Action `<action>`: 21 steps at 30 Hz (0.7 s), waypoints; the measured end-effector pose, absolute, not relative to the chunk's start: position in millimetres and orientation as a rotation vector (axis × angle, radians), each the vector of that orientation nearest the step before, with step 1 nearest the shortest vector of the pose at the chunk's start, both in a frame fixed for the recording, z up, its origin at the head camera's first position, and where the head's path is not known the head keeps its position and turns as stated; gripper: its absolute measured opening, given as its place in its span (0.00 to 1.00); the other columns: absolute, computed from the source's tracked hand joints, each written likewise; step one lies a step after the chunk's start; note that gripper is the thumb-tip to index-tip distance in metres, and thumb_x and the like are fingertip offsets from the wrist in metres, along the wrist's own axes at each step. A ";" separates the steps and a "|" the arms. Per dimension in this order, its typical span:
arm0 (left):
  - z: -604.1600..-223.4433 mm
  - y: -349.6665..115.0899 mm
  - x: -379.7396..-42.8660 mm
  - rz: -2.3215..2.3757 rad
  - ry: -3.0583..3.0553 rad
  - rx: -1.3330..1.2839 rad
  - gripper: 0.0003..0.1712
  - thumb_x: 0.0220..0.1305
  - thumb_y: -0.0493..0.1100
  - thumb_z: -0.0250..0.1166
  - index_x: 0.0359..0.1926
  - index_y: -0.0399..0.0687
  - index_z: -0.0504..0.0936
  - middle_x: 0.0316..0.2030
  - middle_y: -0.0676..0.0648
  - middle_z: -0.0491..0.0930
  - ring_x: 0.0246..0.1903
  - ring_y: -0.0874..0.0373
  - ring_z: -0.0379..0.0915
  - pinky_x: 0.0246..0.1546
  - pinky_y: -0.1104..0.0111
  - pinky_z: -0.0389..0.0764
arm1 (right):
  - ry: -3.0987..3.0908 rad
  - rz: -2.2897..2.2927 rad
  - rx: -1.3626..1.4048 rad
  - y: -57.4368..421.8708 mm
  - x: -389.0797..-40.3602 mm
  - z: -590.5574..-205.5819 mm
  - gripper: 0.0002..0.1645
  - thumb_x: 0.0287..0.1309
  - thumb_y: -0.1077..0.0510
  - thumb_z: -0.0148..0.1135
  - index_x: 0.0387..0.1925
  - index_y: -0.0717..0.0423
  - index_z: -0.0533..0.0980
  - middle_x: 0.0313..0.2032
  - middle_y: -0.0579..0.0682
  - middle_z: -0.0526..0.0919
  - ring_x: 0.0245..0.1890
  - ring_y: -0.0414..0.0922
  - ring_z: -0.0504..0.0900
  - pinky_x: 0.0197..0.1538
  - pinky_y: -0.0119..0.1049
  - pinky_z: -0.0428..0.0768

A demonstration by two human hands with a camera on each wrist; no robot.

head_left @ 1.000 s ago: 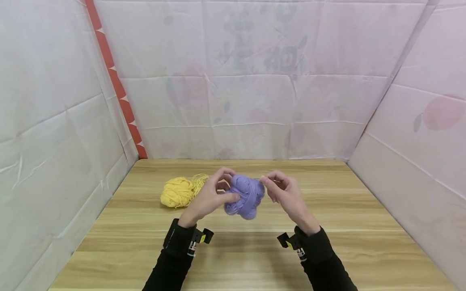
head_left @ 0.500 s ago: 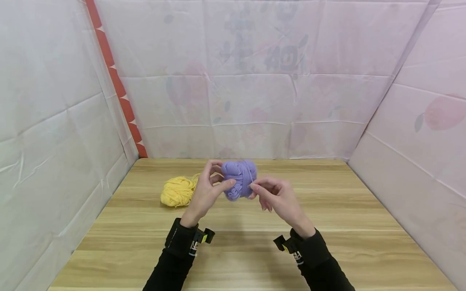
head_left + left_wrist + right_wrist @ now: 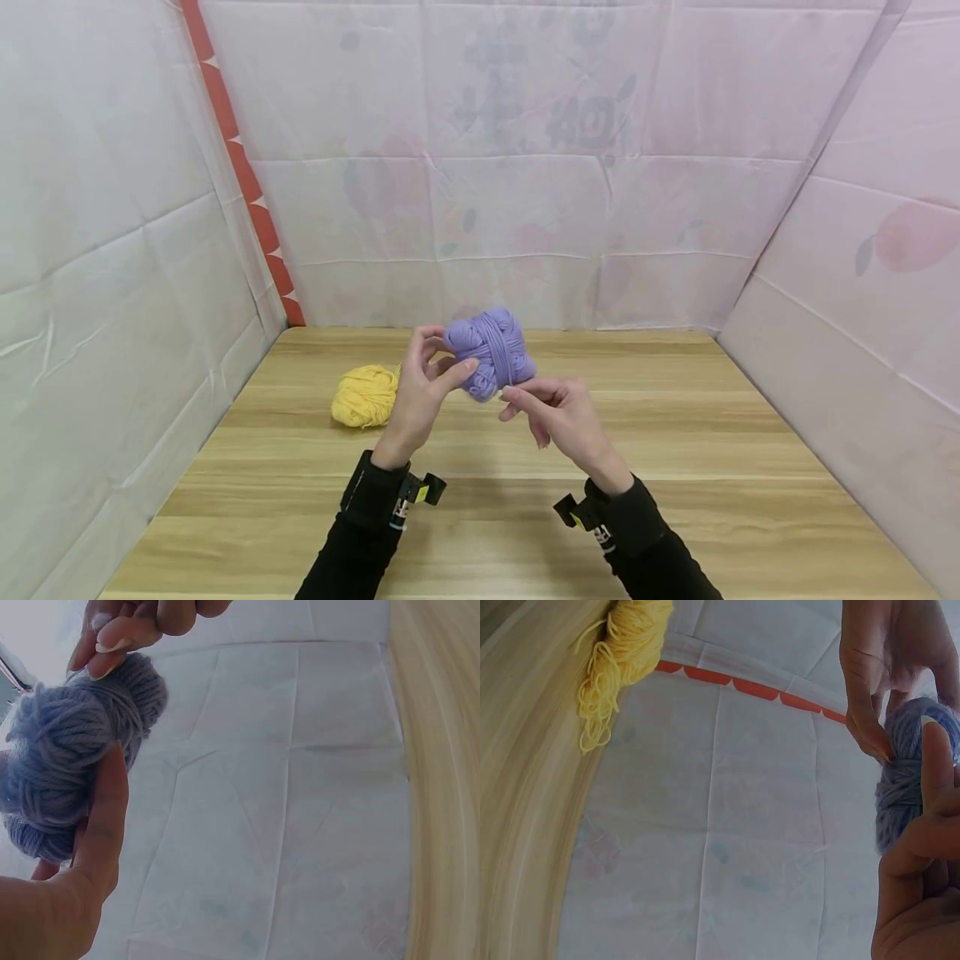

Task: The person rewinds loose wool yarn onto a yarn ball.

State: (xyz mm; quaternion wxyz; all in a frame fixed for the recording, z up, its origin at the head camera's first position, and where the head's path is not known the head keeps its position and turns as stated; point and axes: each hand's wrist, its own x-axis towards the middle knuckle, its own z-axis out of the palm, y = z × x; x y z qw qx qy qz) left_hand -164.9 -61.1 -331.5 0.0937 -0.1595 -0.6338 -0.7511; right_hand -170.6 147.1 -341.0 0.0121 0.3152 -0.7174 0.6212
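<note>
A purple ball of yarn [image 3: 491,346] is held in the air above the table, with strands wrapped around its middle. My left hand [image 3: 417,392] grips its left side, thumb in front and fingers behind. At the ball's lower right, my right hand [image 3: 562,417] has thumb and forefinger pinched together, where a strand of the yarn meets the fingertips; the strand itself is barely visible. In the left wrist view the purple ball [image 3: 67,742] shows thick wound strands, with the right fingertips at its top. The right wrist view shows both hands at the ball [image 3: 904,780].
A yellow ball of yarn [image 3: 365,396] lies on the wooden table [image 3: 675,467], left of my left hand; its loose loops [image 3: 596,712] show in the right wrist view. Pale sheets [image 3: 510,208] hang as walls behind and at both sides.
The purple ball has risen and tilted in my left hand. My right hand has gone from the ball's upper right, down its side, to its lower right.
</note>
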 end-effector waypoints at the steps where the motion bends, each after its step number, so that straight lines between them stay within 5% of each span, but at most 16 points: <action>1: -331.2 -61.2 -164.7 -2.237 -1.870 -0.478 0.26 0.62 0.35 0.62 0.57 0.47 0.60 0.49 0.44 0.69 0.47 0.53 0.76 0.46 0.64 0.83 | -2.244 1.938 0.964 146.3 -170.8 -341.6 0.08 0.64 0.61 0.60 0.33 0.60 0.83 0.24 0.55 0.86 0.07 0.40 0.65 0.10 0.36 0.67; 7: -328.2 -62.0 -162.7 -2.285 -1.805 -0.481 0.25 0.63 0.34 0.61 0.56 0.47 0.60 0.48 0.45 0.70 0.49 0.52 0.76 0.47 0.62 0.83 | -2.312 1.917 0.910 148.1 -175.1 -344.4 0.06 0.59 0.62 0.64 0.34 0.63 0.81 0.22 0.49 0.85 0.09 0.37 0.67 0.12 0.34 0.68; 11: -327.1 -62.5 -162.3 -2.304 -1.782 -0.483 0.24 0.63 0.34 0.60 0.57 0.47 0.60 0.48 0.44 0.71 0.50 0.52 0.76 0.48 0.61 0.83 | -2.419 1.982 0.839 155.8 -177.0 -339.6 0.24 0.58 0.60 0.66 0.55 0.61 0.73 0.35 0.50 0.84 0.15 0.36 0.73 0.18 0.32 0.74; 15: -327.3 -60.4 -161.2 -2.327 -1.803 -0.470 0.25 0.63 0.33 0.60 0.56 0.47 0.60 0.49 0.43 0.71 0.48 0.53 0.76 0.47 0.61 0.83 | -2.408 2.142 0.773 158.4 -178.3 -335.1 0.41 0.65 0.55 0.59 0.73 0.51 0.52 0.55 0.61 0.77 0.28 0.41 0.83 0.24 0.38 0.81; 21: -333.8 -47.9 -162.2 -2.358 -1.968 -0.460 0.28 0.63 0.38 0.63 0.59 0.47 0.59 0.50 0.42 0.70 0.46 0.55 0.78 0.47 0.61 0.83 | -2.238 2.354 0.729 147.6 -181.0 -340.4 0.35 0.70 0.53 0.52 0.73 0.47 0.51 0.55 0.59 0.76 0.38 0.46 0.85 0.37 0.49 0.85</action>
